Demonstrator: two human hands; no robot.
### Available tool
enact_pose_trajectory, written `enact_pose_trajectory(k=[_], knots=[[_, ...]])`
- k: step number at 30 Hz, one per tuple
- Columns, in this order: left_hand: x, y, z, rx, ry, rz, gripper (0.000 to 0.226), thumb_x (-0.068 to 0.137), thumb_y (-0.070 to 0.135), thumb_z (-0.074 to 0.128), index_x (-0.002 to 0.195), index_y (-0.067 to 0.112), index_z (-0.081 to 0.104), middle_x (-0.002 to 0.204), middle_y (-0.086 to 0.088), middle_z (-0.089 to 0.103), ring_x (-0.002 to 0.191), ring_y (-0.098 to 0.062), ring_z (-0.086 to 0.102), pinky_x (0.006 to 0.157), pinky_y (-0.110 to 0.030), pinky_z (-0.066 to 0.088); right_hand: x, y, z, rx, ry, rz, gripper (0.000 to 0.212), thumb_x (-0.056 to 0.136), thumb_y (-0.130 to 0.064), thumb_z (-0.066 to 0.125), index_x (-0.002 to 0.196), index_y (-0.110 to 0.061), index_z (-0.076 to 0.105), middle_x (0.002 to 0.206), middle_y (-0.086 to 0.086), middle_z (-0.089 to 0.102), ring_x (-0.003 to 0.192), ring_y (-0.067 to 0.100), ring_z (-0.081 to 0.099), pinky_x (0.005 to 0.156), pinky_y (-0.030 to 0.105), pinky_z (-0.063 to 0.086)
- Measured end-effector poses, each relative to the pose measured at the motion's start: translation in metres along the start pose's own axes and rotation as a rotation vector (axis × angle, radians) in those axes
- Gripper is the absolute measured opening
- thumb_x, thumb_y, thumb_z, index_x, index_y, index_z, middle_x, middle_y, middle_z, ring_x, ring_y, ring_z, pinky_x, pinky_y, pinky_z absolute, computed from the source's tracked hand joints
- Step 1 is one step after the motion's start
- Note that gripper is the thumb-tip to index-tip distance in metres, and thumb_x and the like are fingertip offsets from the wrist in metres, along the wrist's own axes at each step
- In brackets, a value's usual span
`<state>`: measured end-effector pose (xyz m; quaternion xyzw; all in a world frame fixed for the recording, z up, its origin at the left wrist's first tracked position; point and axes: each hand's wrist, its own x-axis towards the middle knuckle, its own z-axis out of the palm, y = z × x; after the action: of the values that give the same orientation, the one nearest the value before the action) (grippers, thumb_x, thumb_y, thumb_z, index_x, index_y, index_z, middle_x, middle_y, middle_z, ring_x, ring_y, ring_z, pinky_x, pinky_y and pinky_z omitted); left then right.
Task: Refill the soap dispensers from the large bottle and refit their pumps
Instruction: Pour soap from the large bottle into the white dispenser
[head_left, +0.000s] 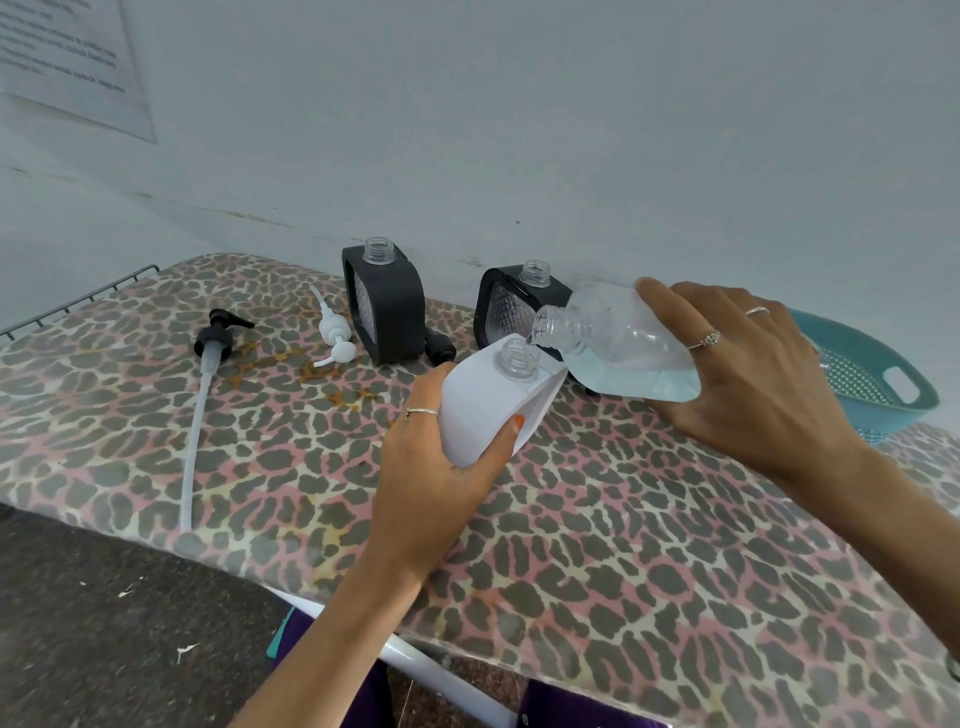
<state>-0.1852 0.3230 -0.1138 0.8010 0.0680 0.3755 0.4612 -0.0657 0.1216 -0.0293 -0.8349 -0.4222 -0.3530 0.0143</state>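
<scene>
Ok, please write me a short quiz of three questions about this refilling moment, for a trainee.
1. True or false: the white dispenser already has its pump fitted.
2. Which hand tilts the large bottle? A) left B) right
3. How many black dispensers stand open by the wall?

Key: 1. False, its neck is open and the left hand holds it. 2. B, the right hand. 3. Two: the left black dispenser and the right black dispenser.

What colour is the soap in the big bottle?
Pale blue, seen in the head view inside the big bottle.
</scene>
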Motion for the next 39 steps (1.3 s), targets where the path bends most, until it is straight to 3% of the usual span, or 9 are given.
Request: enact_pose_trajectory(k=[6, 11, 18, 22, 30, 39], knots=[[-0.0005, -0.0018, -0.0004, -0.003, -0.007, -0.005, 0.053, 0.082, 0.037, 0.072, 0.127, 0.024, 0.048, 0.112, 0.018, 0.057, 0.104, 0.01, 0.052, 0.081, -0.004, 0.041, 0.0001, 0.0008, -0.0001, 0.0, -0.001, -0.004, 0.079, 0.065, -0.015, 0.082, 0.133, -0.01, 0.043, 0.113, 0.022, 0.061, 0.097, 0.045, 0.059, 0.075, 0.052, 0.046], [0.0, -0.0028, 0.0001, -0.011, -0.009, -0.019, 0.056, 0.08, 0.043, 0.069, 0.129, 0.024, 0.048, 0.118, 0.012, 0.06, 0.105, 0.001, 0.056, 0.083, -0.011, 0.046, 0.0005, -0.0002, 0.0003, -0.003, -0.005, -0.014, 0.081, 0.063, -0.014, 0.084, 0.133, -0.01, 0.042, 0.113, 0.022, 0.061, 0.097, 0.045, 0.059, 0.075, 0.052, 0.046], [0.0001, -0.0022, 0.0003, -0.016, -0.01, -0.026, 0.057, 0.08, 0.044, 0.069, 0.129, 0.024, 0.047, 0.118, 0.013, 0.059, 0.107, 0.003, 0.055, 0.085, -0.01, 0.046, 0.001, 0.0, -0.0006, -0.009, -0.001, -0.012, 0.082, 0.062, -0.013, 0.085, 0.133, -0.011, 0.042, 0.112, 0.022, 0.061, 0.096, 0.045, 0.059, 0.074, 0.052, 0.046], [-0.0003, -0.0008, -0.0011, -0.025, -0.008, -0.022, 0.051, 0.082, 0.04, 0.072, 0.125, 0.03, 0.046, 0.113, 0.021, 0.057, 0.105, 0.009, 0.054, 0.081, -0.005, 0.043, 0.0016, 0.0011, -0.001, -0.007, -0.008, -0.009, 0.083, 0.062, -0.015, 0.085, 0.133, -0.011, 0.042, 0.113, 0.021, 0.061, 0.096, 0.045, 0.059, 0.074, 0.051, 0.046], [0.0003, 0.0001, -0.0013, -0.063, -0.008, -0.026, 0.051, 0.08, 0.041, 0.069, 0.125, 0.026, 0.049, 0.114, 0.017, 0.06, 0.104, 0.007, 0.056, 0.079, -0.006, 0.044, 0.0033, 0.0017, -0.0025, -0.017, -0.027, -0.011, 0.083, 0.063, -0.018, 0.086, 0.134, -0.01, 0.043, 0.114, 0.022, 0.061, 0.098, 0.046, 0.058, 0.075, 0.053, 0.046], [0.0004, 0.0045, -0.0026, -0.102, 0.01, -0.022, 0.046, 0.082, 0.033, 0.072, 0.12, 0.033, 0.046, 0.106, 0.03, 0.056, 0.098, 0.016, 0.054, 0.075, -0.002, 0.042, 0.0035, 0.0015, -0.0039, -0.023, -0.033, -0.01, 0.082, 0.064, -0.02, 0.085, 0.134, -0.009, 0.044, 0.114, 0.023, 0.06, 0.098, 0.046, 0.059, 0.076, 0.055, 0.046]])
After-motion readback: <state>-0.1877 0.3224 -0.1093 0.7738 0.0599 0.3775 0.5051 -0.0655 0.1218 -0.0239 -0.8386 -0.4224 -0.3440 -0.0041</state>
